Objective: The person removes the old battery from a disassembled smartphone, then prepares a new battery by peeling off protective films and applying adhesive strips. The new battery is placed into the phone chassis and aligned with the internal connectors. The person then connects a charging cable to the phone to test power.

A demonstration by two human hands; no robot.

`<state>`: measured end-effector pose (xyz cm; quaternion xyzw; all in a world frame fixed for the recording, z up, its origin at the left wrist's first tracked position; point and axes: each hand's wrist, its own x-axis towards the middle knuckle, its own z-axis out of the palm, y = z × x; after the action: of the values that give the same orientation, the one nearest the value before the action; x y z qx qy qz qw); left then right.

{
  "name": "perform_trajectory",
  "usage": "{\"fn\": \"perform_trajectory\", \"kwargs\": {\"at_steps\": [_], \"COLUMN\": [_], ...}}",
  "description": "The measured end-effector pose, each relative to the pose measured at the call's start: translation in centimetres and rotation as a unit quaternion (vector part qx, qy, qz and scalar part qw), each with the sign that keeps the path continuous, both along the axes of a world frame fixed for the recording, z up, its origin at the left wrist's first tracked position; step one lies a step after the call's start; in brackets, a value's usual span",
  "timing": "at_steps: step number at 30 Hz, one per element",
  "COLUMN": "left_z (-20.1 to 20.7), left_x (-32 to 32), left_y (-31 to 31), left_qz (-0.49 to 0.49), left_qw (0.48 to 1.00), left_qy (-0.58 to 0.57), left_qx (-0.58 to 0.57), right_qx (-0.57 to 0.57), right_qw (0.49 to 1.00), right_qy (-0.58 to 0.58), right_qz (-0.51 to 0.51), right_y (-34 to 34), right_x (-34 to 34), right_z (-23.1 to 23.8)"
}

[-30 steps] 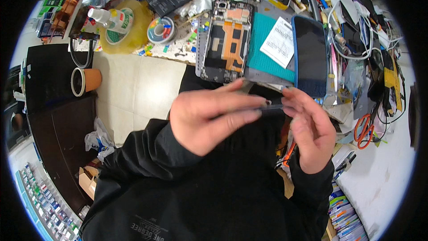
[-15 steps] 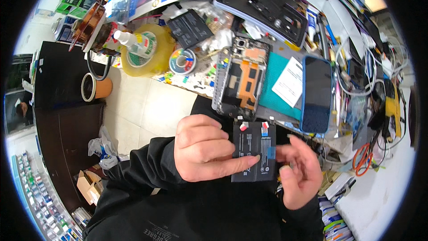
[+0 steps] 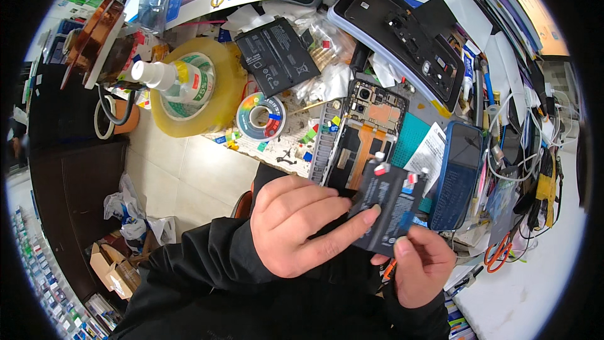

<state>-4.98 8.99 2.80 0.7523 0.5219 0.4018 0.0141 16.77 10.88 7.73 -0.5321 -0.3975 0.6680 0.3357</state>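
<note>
Person in black sleeves, both hands raised in front of the chest, above the near edge of a crowded table [image 3: 277,151]

Left hand [image 3: 299,223]: grip closed on a flat black phone battery [image 3: 390,208], fingers curled over its left part, index finger laid along the lower face with the tip well across the cell. Right hand [image 3: 421,267]: grip also closed, thumb pressed up against the battery's lower edge, remaining fingers folded beneath it. So the battery sits between the two grips, held in the air, tilted, its red and white tabs along the upper edge

Just beyond the grips, partly hidden by the battery: an opened phone chassis [image 3: 362,135], back cover off, copper-coloured flex and camera module showing. It lies on a teal mat [image 3: 410,141]. To the right of the grips, a blue-cased phone [image 3: 458,173] face up, a white paper slip [image 3: 430,154] between it and the chassis

Farther off, to the left of the left grip: small reel of coloured tape [image 3: 260,116], big roll of clear packing tape [image 3: 204,97] with a white bottle [image 3: 167,79] lying in its middle. A second black battery [image 3: 277,56] lies beyond the reel. Well beyond the grips, a black phone back cover [image 3: 409,34]

Right of the right grip, near the table's corner: orange-handled scissors [image 3: 500,252], tangled white cables [image 3: 519,145]. Below the left arm, tiled floor [image 3: 182,176]
</note>
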Motion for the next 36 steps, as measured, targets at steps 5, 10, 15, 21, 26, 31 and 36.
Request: {"fn": "perform_trajectory", "kwargs": {"at_steps": [5, 10, 15, 21, 26, 31, 36], "left_z": [-0.2, -0.2, -0.8, -1.0, -1.1, -1.6, -1.4], "left_x": [-0.8, -2.2, -2.3, -2.1, -2.2, -2.3, -2.4], "left_y": [1.4, 1.8, 1.7, 1.0, 0.5, 0.4, 0.5], "left_qz": [-0.022, -0.08, -0.053, -0.02, -0.015, -0.002, -0.013], "left_qw": [0.991, 0.986, 0.993, 0.997, 0.996, 0.997, 0.996], "left_qy": [-0.044, 0.049, 0.043, 0.019, 0.051, 0.039, 0.0], "left_qx": [-0.121, -0.139, -0.095, -0.077, -0.078, -0.073, -0.092], "right_qx": [0.055, 0.068, 0.092, 0.076, 0.05, 0.006, -0.022], "right_qw": [0.989, 0.989, 0.986, 0.991, 0.993, 0.995, 0.995], "right_qy": [-0.078, -0.096, -0.13, -0.102, -0.103, -0.09, -0.079], "right_qz": [-0.113, -0.088, -0.039, 0.03, 0.039, 0.045, 0.052], "right_y": [2.1, 3.6, 3.8, 3.6, 3.2, 3.1, 3.6], "right_x": [-0.1, -0.7, -2.6, -2.8, -2.5, -2.6, -2.9], "right_z": [0.0, -0.3, -1.0, -1.2, -1.3, -1.3, -1.1]}}
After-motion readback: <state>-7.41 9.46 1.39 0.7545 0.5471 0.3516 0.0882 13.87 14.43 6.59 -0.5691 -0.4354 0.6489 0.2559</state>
